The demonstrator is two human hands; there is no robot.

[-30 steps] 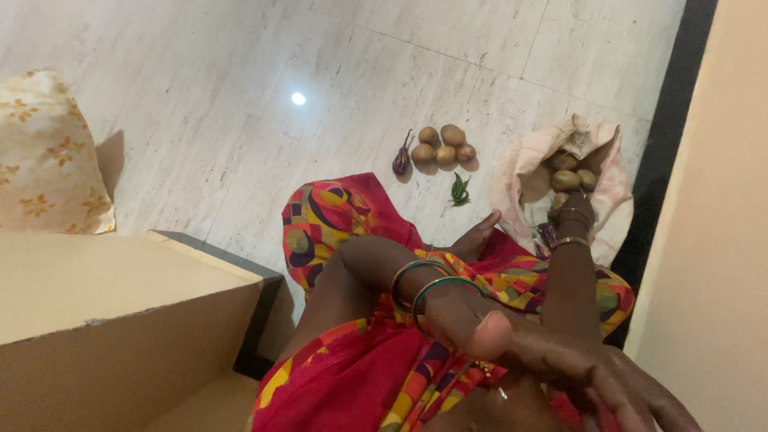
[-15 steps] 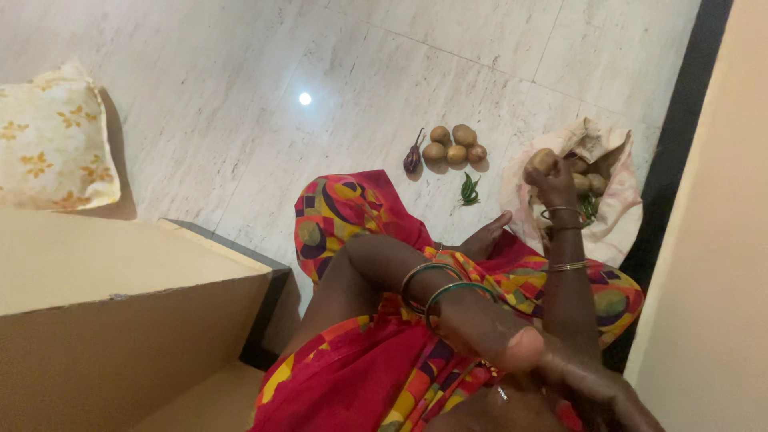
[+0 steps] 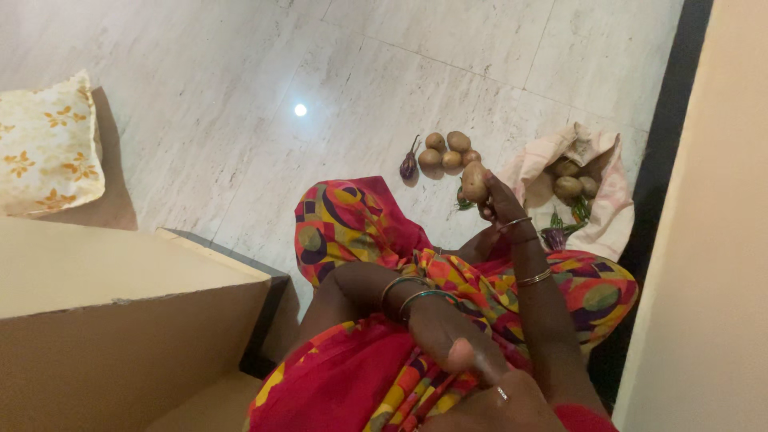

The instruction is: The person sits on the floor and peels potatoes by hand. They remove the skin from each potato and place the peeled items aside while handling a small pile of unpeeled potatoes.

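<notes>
Right fingers (image 3: 490, 192): curled round a brown potato (image 3: 474, 182), thumb and fingertips pressed on its right side, most of its skin showing.
Right hand (image 3: 498, 205): grasping the potato, lifted off the floor, bangles at the wrist, arm stretched forward.
Held potato: just left of the cloth bag (image 3: 610, 210), between bag and potato pile (image 3: 448, 151), right below that pile, partly over the green chillies (image 3: 464, 203).
Left fingers (image 3: 472, 362): bent inward, loosely closed, wrapped round nothing visible; fingertips partly cut off by the lower edge, so grip beyond that unclear.
Left hand (image 3: 456, 344): low and near, resting against the red patterned garment (image 3: 360, 376), well left and back from the cloth bag, two green bangles at the wrist.
Cloth bag: pale, mouth open, lying on the marble floor (image 3: 240, 96) by the dark wall strip; more potatoes inside, a small purple vegetable and green stalks at its near lip.
Potato pile: left of the bag, on the floor, several touching one another.
Small aubergine (image 3: 408, 164): just left of the pile, farther from the bag.
Flowered cushion (image 3: 46, 144): far left of the bag, above a beige box edge (image 3: 120, 296).
</notes>
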